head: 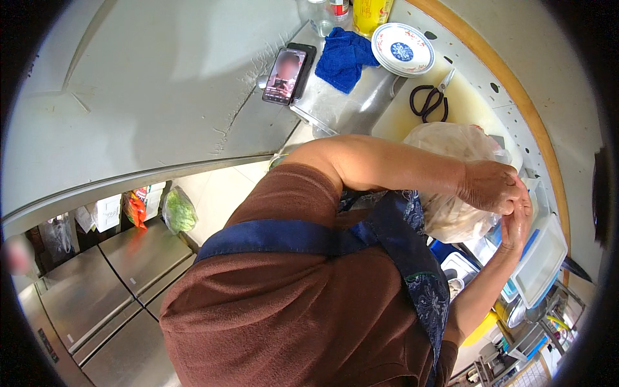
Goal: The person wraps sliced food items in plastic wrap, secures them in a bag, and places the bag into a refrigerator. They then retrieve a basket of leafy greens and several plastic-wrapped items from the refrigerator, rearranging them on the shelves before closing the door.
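A clear plastic bag (454, 215) with pale contents bulges beneath my left forearm and hand. My left hand (491, 187) is curled at the far right side of the bag. Against its fingertips are the fingers of my right hand (516, 220), which reaches up from below. Whether either hand pinches the bag's edge or something small cannot be told, since the fingers overlap. Beyond the bag lie scissors (430, 102) with dark handles. Stacked white plates (403, 50) with blue and red patterns stand near a crumpled blue cloth (344, 60).
A phone (282, 77) with a lit screen leans at the metal tray's (360, 104) left side. Bottles and a yellow container (371, 17) stand at the top. Plastic tubs (539, 261) are right of my right forearm. A knife blade (576, 269) shows at the far right.
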